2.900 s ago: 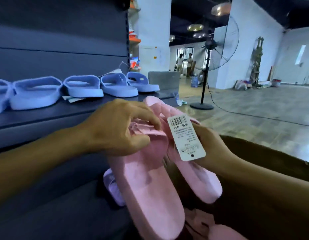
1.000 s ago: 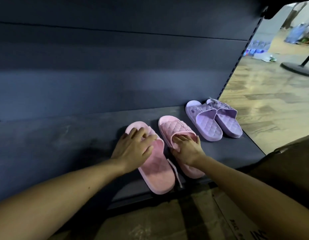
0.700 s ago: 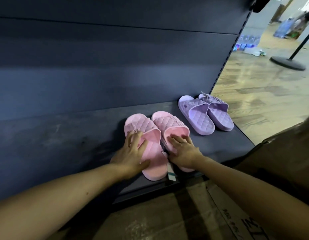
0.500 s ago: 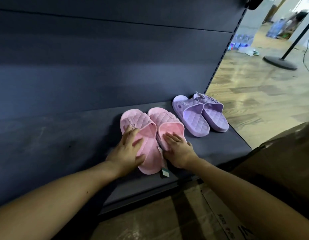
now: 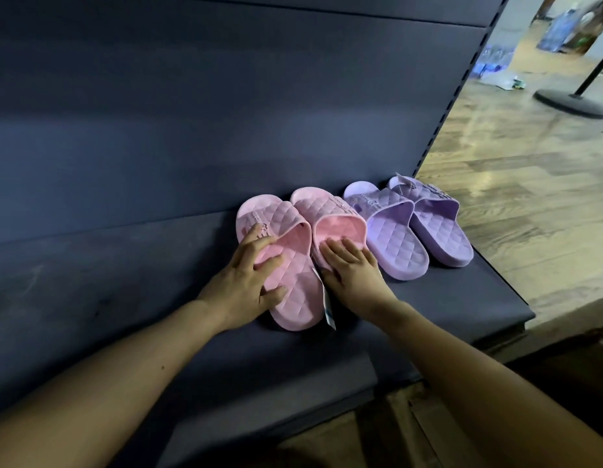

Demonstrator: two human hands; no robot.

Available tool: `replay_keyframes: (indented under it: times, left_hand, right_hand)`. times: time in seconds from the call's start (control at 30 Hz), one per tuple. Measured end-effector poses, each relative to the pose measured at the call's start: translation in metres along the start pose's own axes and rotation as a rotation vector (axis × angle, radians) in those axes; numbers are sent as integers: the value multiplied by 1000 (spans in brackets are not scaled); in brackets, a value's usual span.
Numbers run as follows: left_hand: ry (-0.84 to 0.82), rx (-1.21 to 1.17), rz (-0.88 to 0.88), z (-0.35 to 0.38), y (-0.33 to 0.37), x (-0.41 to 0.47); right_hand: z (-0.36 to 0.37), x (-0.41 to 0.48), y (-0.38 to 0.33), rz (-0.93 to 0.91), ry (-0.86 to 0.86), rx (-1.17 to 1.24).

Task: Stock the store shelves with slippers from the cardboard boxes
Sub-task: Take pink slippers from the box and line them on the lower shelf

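Note:
Two pink quilted slippers lie side by side on the dark low shelf (image 5: 107,298), toes against the back panel. My left hand (image 5: 249,282) presses on the left pink slipper (image 5: 286,265) with spread fingers. My right hand (image 5: 350,275) lies flat on the footbed of the right pink slipper (image 5: 330,217), covering its heel. A white price tag (image 5: 328,307) sticks out between the two pink slippers. A purple pair (image 5: 411,238) stands directly to their right, touching the right pink slipper.
The shelf's right end (image 5: 509,309) meets the wooden floor (image 5: 529,197). A round stand base (image 5: 572,103) sits on the floor at the far right. Brown cardboard (image 5: 377,440) shows below the shelf's front edge. A dark back panel (image 5: 225,96) rises behind the slippers.
The pink pair came from my hands in the air down onto the shelf. Both hands then pushed it back and right until it sits against the purple pair.

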State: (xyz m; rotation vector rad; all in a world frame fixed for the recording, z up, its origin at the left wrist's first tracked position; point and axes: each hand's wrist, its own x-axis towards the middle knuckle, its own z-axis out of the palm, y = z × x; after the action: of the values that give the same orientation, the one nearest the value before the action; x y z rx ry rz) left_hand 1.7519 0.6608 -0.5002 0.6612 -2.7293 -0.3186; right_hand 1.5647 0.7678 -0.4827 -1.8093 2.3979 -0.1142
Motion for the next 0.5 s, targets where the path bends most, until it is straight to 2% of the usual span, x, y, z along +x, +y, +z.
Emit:
replay_keyframes:
  times: [0.07, 0.23, 0.37, 0.5]
  left_hand:
    - [-7, -4, -31, -3, 6, 1]
    - [-278, 95, -137, -39, 22, -2]
    - [-297, 219, -146, -77, 28, -13]
    - [-175, 253, -82, -130, 43, -17]
  right_hand:
    - [-1, 0, -1, 14, -25, 1]
    - [-23, -6, -8, 19, -134, -5]
    - [-57, -22, -29, -135, -172, -145]
    - [-108, -37, -57, -297, -271, -347]
